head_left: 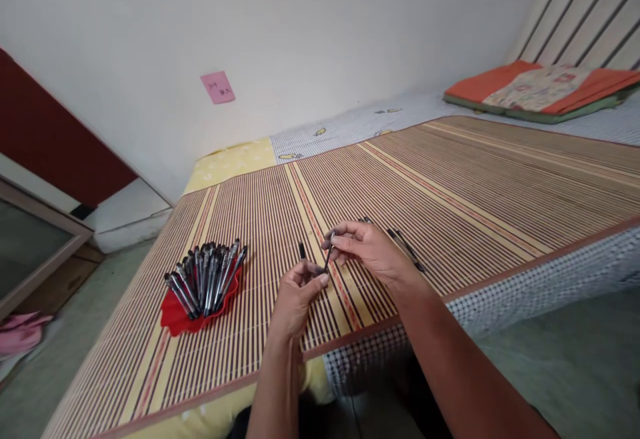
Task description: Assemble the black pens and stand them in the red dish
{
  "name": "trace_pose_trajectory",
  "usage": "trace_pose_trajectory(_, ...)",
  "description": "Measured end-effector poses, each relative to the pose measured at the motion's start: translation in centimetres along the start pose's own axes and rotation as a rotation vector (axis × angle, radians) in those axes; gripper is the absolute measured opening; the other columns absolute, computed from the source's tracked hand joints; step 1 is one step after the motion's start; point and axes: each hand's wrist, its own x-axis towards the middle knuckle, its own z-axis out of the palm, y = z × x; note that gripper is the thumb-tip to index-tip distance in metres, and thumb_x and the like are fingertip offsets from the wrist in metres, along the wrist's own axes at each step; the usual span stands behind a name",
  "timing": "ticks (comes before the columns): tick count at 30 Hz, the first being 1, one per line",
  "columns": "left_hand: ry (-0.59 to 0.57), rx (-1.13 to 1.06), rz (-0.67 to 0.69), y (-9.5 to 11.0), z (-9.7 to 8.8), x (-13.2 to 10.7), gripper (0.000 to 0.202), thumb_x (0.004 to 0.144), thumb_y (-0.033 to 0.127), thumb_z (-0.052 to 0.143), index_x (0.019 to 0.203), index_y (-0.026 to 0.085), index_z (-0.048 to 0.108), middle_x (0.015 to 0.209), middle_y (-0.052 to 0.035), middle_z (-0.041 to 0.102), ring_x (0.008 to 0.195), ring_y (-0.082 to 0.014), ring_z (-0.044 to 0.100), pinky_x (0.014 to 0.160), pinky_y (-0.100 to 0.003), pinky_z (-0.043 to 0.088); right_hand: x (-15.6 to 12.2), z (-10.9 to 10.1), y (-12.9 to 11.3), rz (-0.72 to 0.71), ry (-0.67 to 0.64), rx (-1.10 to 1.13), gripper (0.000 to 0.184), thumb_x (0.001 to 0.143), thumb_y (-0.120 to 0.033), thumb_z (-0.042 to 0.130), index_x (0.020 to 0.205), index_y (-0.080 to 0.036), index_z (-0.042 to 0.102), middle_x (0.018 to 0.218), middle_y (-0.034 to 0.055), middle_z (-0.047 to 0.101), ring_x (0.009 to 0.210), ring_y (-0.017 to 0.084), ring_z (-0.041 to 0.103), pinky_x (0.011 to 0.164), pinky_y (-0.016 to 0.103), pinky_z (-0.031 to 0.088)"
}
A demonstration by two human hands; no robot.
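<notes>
My left hand (pixel 299 292) and my right hand (pixel 364 247) meet over the striped mat. Between them slants a thin dark pen refill (pixel 328 259). Left thumb and fingers pinch its lower end, while the right fingertips close on the upper end. A black pen end (pixel 302 250) shows just beyond the left fingers; I cannot tell whether that hand holds it or it lies on the mat. Many black-capped clear pens (pixel 207 276) lie fanned out on a red scalloped dish (pixel 173 316), left of my hands. Beyond my right wrist are several dark pen parts (pixel 406 247), partly hidden.
The striped bamboo mat (pixel 260 226) covers a bed, with a checked sheet (pixel 540 292) hanging at its front edge. Folded orange bedding (pixel 540 89) lies at the far right. A pink note (pixel 218 86) is on the white wall behind.
</notes>
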Motion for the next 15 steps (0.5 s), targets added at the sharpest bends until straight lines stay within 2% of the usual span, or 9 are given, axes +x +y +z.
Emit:
trace_pose_trajectory(6,-0.018,-0.03,-0.023,0.3,0.3,-0.3,0.033,0.054,0.025,0.092,0.072,0.016,0.065,0.067,0.004,0.06,0.061,-0.0075,0.052,0.06,-0.018,0.043,-0.1,-0.5,0.3,-0.041,-0.095,0.016,0.021,0.085,-0.033,0.071,0.099,-0.018,0.073,0.096,0.0068,0.074,0.072,0.011,0.066,0.063,0.023,0.053)
trace_pose_trajectory(10,-0.006,0.023,0.04,0.0,0.1,-0.2,0.029,0.059,0.024,0.089,0.073,0.016,0.066,0.07,0.0031,0.061,0.064,-0.0086,0.053,0.063,-0.019,0.043,-0.1,-0.1,0.1,-0.032,-0.026,0.002,0.02,0.079,-0.035,0.076,0.089,-0.018,0.074,0.088,0.005,0.074,0.065,0.01,0.064,0.057,0.022,0.05)
trace_pose_trajectory(15,0.021,0.105,0.099,-0.1,-0.1,0.0,0.024,0.064,0.024,0.087,0.074,0.016,0.066,0.072,0.0023,0.062,0.068,-0.0098,0.055,0.065,-0.019,0.042,0.1,0.6,0.1,-0.014,0.075,-0.037,0.025,0.073,-0.039,0.081,0.076,-0.018,0.068,0.066,-0.0007,0.067,0.054,0.009,0.058,0.051,0.021,0.046)
